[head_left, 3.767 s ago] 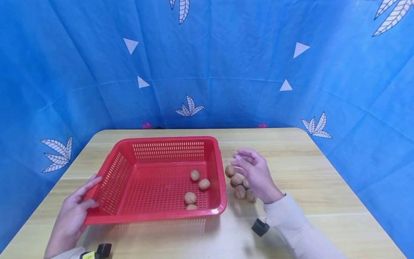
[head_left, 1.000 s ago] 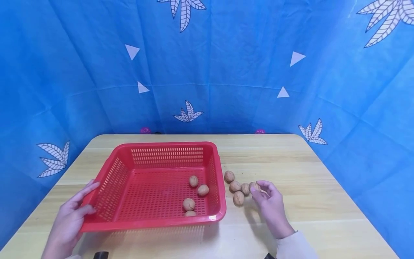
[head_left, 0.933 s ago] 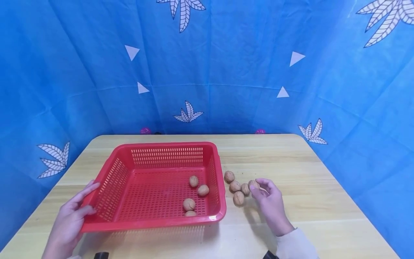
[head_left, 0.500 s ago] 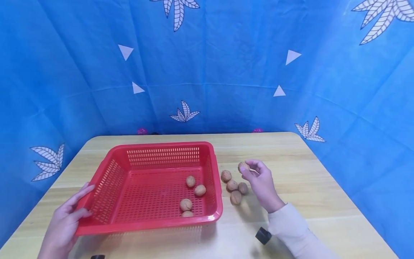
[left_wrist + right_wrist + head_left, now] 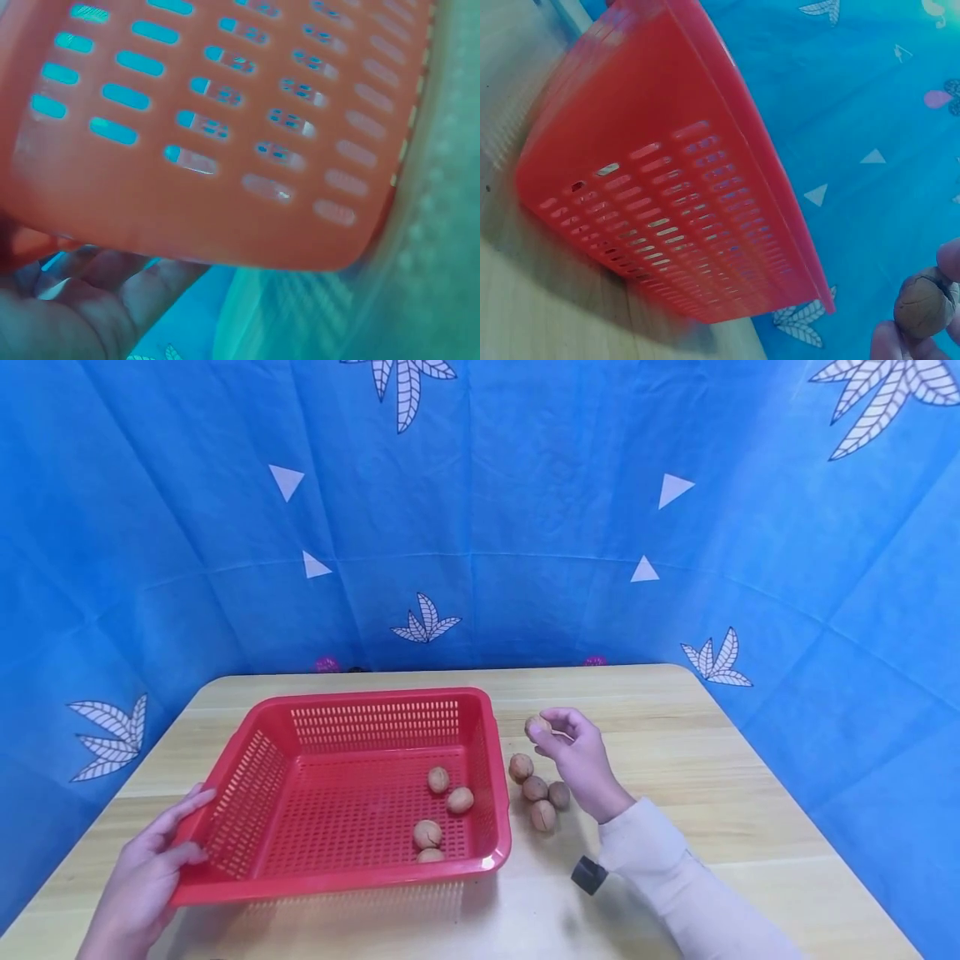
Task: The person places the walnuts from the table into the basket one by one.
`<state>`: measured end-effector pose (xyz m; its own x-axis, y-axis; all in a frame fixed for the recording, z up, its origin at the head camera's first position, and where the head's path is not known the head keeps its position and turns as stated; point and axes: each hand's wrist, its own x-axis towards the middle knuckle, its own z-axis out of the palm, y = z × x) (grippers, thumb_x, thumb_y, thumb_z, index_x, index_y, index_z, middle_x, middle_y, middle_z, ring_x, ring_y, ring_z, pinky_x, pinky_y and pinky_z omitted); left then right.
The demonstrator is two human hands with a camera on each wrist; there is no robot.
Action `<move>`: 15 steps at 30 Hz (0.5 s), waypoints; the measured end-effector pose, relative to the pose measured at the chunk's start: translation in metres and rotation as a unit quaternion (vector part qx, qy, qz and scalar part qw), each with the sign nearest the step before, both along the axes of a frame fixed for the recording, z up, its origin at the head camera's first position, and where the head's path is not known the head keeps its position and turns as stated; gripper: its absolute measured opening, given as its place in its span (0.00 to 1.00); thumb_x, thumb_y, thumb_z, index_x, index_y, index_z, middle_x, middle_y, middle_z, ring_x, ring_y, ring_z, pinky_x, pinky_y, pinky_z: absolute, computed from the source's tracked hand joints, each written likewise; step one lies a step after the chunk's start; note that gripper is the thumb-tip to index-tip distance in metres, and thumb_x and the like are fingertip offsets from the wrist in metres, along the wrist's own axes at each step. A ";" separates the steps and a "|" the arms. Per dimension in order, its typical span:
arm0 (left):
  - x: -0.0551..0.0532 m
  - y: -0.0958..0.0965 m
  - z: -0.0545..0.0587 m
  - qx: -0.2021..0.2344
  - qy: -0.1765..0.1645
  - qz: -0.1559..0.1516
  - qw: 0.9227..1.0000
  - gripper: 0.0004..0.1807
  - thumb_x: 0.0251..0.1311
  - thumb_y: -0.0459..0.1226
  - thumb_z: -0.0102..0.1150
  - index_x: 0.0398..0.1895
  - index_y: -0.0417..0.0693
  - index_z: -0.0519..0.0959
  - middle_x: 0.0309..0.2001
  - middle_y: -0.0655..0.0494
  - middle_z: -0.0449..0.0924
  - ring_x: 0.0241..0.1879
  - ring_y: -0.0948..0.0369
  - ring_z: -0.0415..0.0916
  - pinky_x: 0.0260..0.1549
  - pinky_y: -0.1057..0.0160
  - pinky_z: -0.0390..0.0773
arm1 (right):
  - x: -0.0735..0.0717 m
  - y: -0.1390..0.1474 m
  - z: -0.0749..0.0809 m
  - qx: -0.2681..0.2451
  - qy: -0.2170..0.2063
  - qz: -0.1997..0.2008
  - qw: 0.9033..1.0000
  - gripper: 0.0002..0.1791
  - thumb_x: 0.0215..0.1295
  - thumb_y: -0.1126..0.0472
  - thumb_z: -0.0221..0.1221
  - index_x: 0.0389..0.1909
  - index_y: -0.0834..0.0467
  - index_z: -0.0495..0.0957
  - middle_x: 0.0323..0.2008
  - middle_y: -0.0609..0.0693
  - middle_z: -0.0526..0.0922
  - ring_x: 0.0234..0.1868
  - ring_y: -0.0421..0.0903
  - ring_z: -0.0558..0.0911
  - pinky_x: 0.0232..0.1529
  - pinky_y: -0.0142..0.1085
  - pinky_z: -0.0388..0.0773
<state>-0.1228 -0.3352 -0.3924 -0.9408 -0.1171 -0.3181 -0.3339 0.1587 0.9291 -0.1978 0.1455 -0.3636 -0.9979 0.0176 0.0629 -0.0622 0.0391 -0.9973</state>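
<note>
My right hand [image 5: 587, 767] pinches a walnut [image 5: 536, 725] between thumb and fingers, raised just right of the red plastic basket's [image 5: 330, 884] right side. In the right wrist view the held walnut [image 5: 922, 306] shows at the lower right with fingertips around it. My left hand [image 5: 141, 878] grips the basket's left rim near the front corner. From the left wrist, the fingers [image 5: 154, 296] sit at the rim beside the slotted wall. Several walnuts lie inside the basket toward its right, such as one walnut [image 5: 427, 834] near the front.
Several loose walnuts lie on the wooden table [image 5: 720, 827] beside the basket's right wall, including a nearest walnut [image 5: 543, 816]. A blue patterned cloth [image 5: 480, 510] hangs behind and along both sides of the table.
My right hand has picked a walnut from the right end of the loose group and carried it up and left toward the basket. The left hand keeps its hold on the rim.
</note>
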 end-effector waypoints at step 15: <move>-0.038 -0.020 0.031 -0.107 0.023 -0.131 0.985 0.47 0.69 0.41 0.52 0.77 0.43 0.31 0.74 0.32 0.34 0.46 0.57 0.77 0.40 0.55 0.83 | -0.015 -0.020 0.010 0.001 -0.005 0.021 1.000 0.21 0.67 0.59 0.60 0.56 0.62 0.70 0.50 0.57 0.77 0.48 0.54 0.80 0.52 0.43 0.78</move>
